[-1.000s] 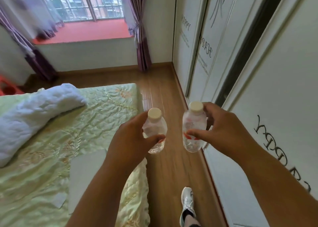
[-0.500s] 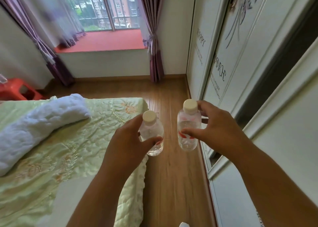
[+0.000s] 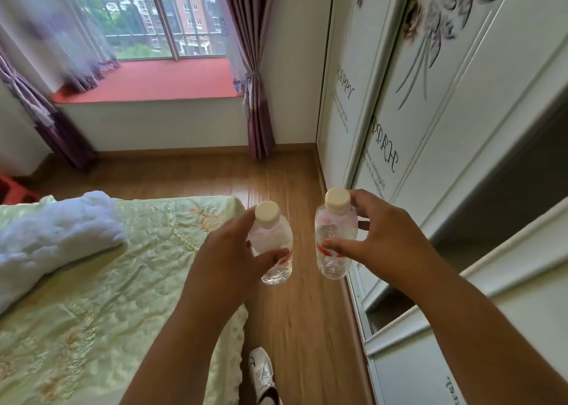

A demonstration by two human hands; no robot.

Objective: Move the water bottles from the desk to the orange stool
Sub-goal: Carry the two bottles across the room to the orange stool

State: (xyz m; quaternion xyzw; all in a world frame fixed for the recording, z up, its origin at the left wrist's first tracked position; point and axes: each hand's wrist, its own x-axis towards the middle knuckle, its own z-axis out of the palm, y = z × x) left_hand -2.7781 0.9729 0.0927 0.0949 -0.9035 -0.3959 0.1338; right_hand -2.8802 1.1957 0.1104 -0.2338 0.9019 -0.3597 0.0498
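Observation:
Each of my hands carries one small clear water bottle with a cream cap and a red label. My left hand (image 3: 229, 258) grips the left water bottle (image 3: 272, 244) around its middle. My right hand (image 3: 379, 240) holds the right water bottle (image 3: 335, 235), thumb across the label and fingers behind it. Both bottles are upright, side by side above the wooden floor. A corner of the orange stool (image 3: 15, 189) shows at the far left edge, beyond the bed. The desk is out of view.
A bed with a green quilt (image 3: 107, 281) and a white blanket (image 3: 55, 229) fills the left. White wardrobe doors (image 3: 430, 158) line the right. A strip of wooden floor (image 3: 285, 183) runs between them toward the window wall with purple curtains. My white shoe (image 3: 261, 374) is below.
The view has moved forward along the floor strip and lifted toward the window. Both hands still hold their bottles in the same grip. The orange stool came into sight at the left.

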